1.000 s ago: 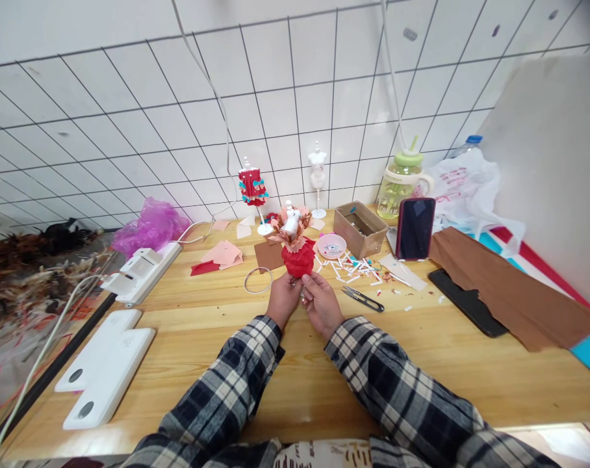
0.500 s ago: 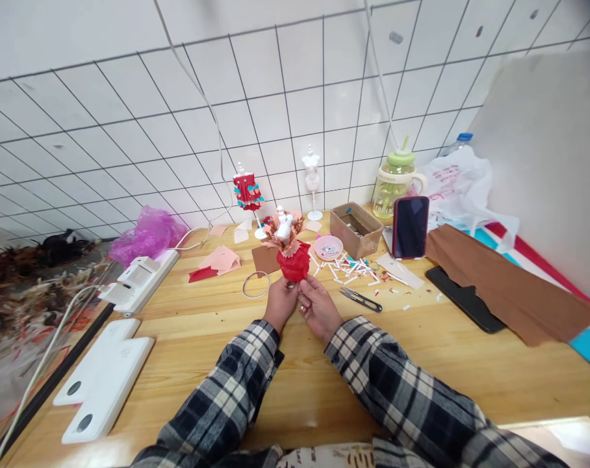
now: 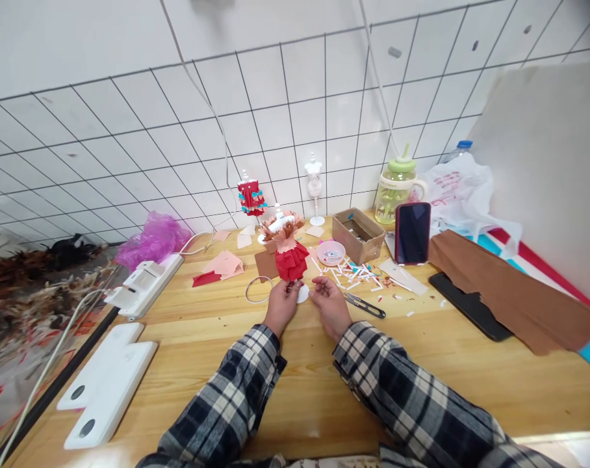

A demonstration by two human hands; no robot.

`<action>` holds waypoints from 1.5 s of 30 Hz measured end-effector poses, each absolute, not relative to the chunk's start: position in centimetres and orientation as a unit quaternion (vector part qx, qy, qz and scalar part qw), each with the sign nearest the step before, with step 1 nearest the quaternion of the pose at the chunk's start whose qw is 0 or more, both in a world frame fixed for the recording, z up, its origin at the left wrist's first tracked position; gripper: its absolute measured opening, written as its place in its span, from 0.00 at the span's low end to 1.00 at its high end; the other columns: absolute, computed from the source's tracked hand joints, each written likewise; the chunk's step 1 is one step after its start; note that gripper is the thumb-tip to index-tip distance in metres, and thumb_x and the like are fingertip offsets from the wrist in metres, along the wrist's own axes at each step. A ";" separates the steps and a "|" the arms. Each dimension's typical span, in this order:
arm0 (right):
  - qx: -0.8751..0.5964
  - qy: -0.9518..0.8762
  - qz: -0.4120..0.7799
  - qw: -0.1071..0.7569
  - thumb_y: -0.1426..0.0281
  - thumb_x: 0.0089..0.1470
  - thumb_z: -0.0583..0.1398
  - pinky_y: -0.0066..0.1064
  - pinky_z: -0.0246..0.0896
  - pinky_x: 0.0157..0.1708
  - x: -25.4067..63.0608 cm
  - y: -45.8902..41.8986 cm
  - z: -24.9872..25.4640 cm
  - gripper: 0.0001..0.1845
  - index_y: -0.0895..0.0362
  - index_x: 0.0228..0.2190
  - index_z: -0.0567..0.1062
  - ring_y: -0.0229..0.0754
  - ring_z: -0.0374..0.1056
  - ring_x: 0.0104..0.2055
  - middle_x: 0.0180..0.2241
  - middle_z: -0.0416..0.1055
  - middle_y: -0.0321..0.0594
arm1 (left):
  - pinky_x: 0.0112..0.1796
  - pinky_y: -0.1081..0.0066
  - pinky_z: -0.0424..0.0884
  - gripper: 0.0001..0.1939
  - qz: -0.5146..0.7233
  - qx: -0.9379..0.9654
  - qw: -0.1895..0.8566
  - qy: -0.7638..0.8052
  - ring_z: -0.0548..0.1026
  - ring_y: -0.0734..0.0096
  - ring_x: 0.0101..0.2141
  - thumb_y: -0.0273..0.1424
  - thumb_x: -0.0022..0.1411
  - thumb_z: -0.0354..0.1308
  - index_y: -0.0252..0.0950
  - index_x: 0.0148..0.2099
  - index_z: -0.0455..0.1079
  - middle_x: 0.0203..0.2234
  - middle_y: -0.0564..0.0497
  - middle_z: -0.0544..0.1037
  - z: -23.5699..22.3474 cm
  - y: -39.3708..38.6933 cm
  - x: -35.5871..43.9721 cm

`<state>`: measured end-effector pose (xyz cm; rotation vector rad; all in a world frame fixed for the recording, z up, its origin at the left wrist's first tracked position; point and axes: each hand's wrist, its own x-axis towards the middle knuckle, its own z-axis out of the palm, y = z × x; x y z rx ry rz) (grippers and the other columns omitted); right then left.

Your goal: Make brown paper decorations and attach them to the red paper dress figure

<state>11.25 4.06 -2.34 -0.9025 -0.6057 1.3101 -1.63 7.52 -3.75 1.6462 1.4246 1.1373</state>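
Observation:
A small white dress-form stand wears a red pleated paper skirt with a pink and brown ruffled paper top. It leans slightly back, and its round white base shows between my hands. My left hand is closed on the stand's lower end, below the skirt. To the right of the base, my right hand has its fingers loosely curled and a little apart, with nothing visible in them. Beside that hand lie thread snips. A thin ring rests left of my left hand.
Behind stand a dressed form and a bare form. White paper strips, a pink dish and a cardboard box lie right of centre. Further right are a phone and brown paper; left, a power strip.
My right hand has come off the dress form and moved slightly right. The form now tilts less toward me, and its white base has come into sight.

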 end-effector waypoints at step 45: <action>-0.301 -0.330 0.634 0.631 0.81 0.32 0.58 0.25 0.62 0.29 15.8 3.4 -0.6 0.26 0.50 0.38 0.69 0.35 0.63 0.36 0.51 0.63 0.36 | 0.28 0.72 0.63 0.08 0.466 0.630 0.222 0.580 0.65 0.72 0.24 0.36 0.63 0.52 0.38 0.39 0.65 0.25 0.54 0.68 -1.0 0.8 -1.3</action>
